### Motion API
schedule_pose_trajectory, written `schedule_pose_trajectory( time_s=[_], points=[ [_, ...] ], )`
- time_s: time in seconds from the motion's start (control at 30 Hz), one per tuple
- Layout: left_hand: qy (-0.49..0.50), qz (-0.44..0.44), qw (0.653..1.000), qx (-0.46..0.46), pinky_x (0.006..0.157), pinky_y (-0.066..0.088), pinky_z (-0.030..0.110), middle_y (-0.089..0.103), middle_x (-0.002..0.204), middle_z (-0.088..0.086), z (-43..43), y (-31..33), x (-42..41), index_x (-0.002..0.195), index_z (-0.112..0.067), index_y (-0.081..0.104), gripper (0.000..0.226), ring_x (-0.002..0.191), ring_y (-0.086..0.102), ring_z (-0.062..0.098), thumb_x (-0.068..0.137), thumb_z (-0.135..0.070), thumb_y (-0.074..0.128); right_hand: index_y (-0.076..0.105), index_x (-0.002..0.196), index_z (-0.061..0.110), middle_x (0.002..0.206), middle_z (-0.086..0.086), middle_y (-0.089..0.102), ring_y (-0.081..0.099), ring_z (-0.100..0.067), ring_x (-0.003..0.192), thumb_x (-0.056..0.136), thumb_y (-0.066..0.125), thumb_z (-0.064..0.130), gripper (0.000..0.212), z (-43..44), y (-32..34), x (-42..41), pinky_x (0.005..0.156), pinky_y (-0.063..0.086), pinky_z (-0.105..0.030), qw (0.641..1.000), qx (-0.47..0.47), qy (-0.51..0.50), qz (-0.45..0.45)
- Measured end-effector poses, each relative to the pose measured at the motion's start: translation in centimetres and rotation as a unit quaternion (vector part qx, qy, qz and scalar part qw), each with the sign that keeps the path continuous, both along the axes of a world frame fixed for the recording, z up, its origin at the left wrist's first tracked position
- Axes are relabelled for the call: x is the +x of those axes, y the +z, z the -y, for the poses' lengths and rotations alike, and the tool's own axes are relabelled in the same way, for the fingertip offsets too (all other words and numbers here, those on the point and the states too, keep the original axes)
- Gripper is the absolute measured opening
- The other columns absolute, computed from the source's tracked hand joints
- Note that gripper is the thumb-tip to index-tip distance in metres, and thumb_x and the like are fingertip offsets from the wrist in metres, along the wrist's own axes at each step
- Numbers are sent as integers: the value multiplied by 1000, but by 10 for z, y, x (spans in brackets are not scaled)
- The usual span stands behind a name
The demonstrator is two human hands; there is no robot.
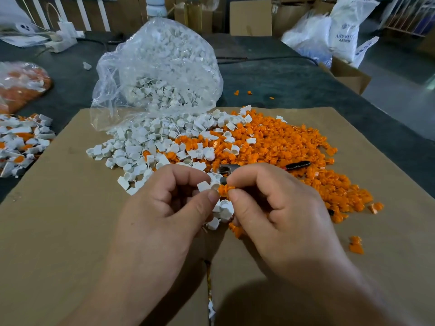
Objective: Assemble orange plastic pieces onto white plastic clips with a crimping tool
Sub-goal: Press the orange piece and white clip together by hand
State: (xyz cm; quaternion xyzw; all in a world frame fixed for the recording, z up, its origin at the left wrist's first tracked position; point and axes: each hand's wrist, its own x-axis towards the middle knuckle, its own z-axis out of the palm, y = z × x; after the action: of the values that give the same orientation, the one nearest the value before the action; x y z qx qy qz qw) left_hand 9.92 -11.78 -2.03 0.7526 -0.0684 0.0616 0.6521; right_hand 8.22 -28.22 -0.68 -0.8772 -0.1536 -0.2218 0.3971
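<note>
Our left hand (164, 208) pinches a white clip (204, 186), right hand (280, 208) pinches an orange piece (225, 190), touching btwn thumbs; tool (297, 165) just beyond right hand.

Matt brown cardboard (70, 231) carries smooth white plastic clips (141, 142) at left and smooth orange plastic pieces (282, 142) at right. A glossy, crinkled clear plastic bag (164, 55) lies beyond. The crimping tool (227, 169) shows dull grey metal.

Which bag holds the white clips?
The large clear bag in the middle, spilling white clips onto the cardboard; the smaller bag at far left shows mostly orange.
</note>
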Motion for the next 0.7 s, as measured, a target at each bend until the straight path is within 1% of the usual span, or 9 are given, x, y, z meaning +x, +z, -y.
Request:
schedule_pose_trajectory(
  time_s=[0.1, 0.23, 0.3, 0.33, 0.4, 0.5, 0.53, 0.63, 0.7],
  points=[
    [-6, 3, 1000, 2, 51, 54, 22, 70, 70, -7, 1, 1, -1, 91, -44, 70, 36, 60, 66, 10, 60, -60, 67, 57, 97, 35, 87, 18, 58, 58, 0, 82, 94, 51, 34, 7, -1, -1, 1, 64, 46, -19, 999, -32, -13, 29],
    [-23, -5, 1000, 0, 52, 54, 21, 70, 69, -7, 3, 1, -2, 88, -41, 71, 29, 59, 64, 8, 63, -56, 75, 62, 97, 23, 88, 10, 55, 55, -7, 79, 97, 52, 26, 10, -1, -3, 2, 61, 44, -24, 996, -70, 6, 56],
    [-25, -13, 1000, -11, 51, 52, 20, 69, 66, -6, 3, 1, -2, 86, -40, 72, 27, 55, 63, 8, 64, -53, 81, 62, 98, 21, 90, 8, 56, 55, -8, 78, 98, 50, 27, 13, -1, -3, 2, 61, 45, -25, 995, -78, 9, 58],
    [-25, -16, 999, -20, 51, 52, 19, 69, 65, -4, 3, 1, -1, 86, -39, 72, 27, 54, 62, 7, 65, -49, 86, 61, 99, 21, 91, 8, 56, 56, -9, 79, 98, 50, 27, 13, -1, -3, 2, 61, 45, -25, 995, -78, 10, 56],
    [-29, -22, 999, -33, 51, 51, 19, 69, 63, -2, 2, 1, 0, 85, -36, 74, 23, 53, 63, 8, 66, -38, 87, 62, 101, 22, 94, 8, 57, 57, -9, 82, 98, 49, 27, 14, -1, -2, 1, 63, 46, -26, 995, -80, 13, 52],
    [-44, -45, 996, -68, 47, 50, 20, 68, 60, 3, 2, 2, 1, 82, -30, 76, 21, 52, 62, 11, 64, -34, 87, 64, 104, 20, 96, 6, 58, 58, -11, 81, 98, 51, 26, 15, 0, -2, 0, 62, 49, -29, 994, -92, 17, 61],
    [-52, -56, 994, -81, 47, 49, 21, 67, 60, 5, 2, 1, 2, 81, -28, 76, 20, 52, 62, 13, 66, -29, 88, 64, 105, 20, 97, 5, 58, 58, -11, 80, 98, 52, 25, 15, -1, -2, 0, 62, 49, -30, 993, -100, 20, 65],
    [-80, -87, 986, -118, 45, 47, 20, 66, 59, 9, 1, 2, 3, 80, -21, 76, 13, 50, 59, 14, 68, -19, 79, 65, 107, 19, 99, 5, 58, 59, -11, 80, 98, 52, 24, 17, -1, -2, -2, 60, 51, -29, 991, -112, 25, 65],
    [-87, -89, 985, -123, 45, 47, 20, 64, 60, 7, 2, 4, 2, 79, -20, 76, 22, 49, 58, 13, 62, -12, 87, 66, 105, 20, 99, 6, 58, 59, -9, 81, 98, 53, 25, 15, -1, -2, -2, 62, 51, -27, 992, -107, 23, 57]
  ],
)
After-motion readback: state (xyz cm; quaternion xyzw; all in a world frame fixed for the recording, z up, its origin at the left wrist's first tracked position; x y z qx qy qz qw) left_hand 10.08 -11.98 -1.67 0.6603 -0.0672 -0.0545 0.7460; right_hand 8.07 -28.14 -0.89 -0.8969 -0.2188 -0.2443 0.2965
